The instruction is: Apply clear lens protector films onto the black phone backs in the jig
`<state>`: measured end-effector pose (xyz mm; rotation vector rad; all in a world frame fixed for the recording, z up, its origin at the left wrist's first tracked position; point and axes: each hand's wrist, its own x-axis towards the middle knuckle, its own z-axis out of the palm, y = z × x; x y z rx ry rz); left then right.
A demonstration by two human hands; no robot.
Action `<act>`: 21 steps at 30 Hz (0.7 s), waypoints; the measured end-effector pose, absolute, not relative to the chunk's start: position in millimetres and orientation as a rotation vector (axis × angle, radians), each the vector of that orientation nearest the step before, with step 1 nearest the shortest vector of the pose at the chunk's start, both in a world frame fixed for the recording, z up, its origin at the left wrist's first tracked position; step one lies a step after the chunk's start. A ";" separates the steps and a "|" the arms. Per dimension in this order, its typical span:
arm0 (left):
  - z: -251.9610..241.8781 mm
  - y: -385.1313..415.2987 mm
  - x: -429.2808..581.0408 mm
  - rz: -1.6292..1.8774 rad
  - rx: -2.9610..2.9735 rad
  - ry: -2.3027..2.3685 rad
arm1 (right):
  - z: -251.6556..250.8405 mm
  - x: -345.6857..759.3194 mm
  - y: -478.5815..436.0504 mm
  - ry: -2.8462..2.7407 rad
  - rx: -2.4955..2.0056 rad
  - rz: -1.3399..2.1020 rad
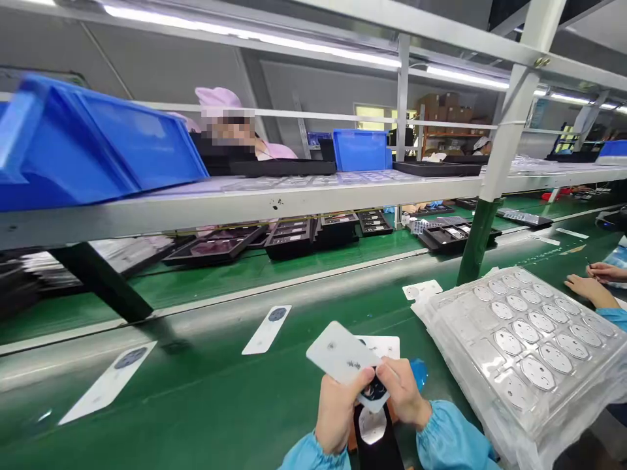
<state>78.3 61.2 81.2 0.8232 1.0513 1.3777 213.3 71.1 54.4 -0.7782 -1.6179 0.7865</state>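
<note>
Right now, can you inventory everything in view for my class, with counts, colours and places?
Held card: 1, white, between both hands
Loose cards: at least 4, white, on green surface
Green surface: 1, green, beneath the hands
Black holder: 1, black, below held card
Blue object: 1, blue, beside right hand; unidentifiable
Clear tray: 1, transparent, right
Discs: many, silver, in clear tray
Shelf: 1, white, ahead
Bins: 3, blue, on shelf
Black trays: several, black, on and beyond shelf
Cap: 1, pink, on co-worker behind shelf
Boxes: several, brown, background right
Lights: several, white, overhead
Co-worker's hands: 2, blue-sleeved, right edge
Left hand: 1, blue-sleeved, on held card
Right hand: 1, blue-sleeved, on held card
</note>
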 end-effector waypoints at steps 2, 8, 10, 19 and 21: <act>84.4 48.4 79.7 1.426 0.737 1.030 | 57.7 214.1 63.4 -1.671 -0.765 0.743; 75.9 38.7 76.5 1.499 0.614 1.173 | 62.6 228.6 53.8 -1.622 -0.926 0.557; 70.9 33.1 76.5 1.578 0.682 1.274 | 61.2 233.2 45.2 -1.518 -1.029 0.524; 41.6 0.6 96.8 1.635 0.669 1.232 | 60.8 221.0 23.2 -1.808 -1.033 0.141; 36.0 -8.1 100.6 1.646 0.679 1.210 | 60.4 218.7 22.0 -1.788 -1.042 0.154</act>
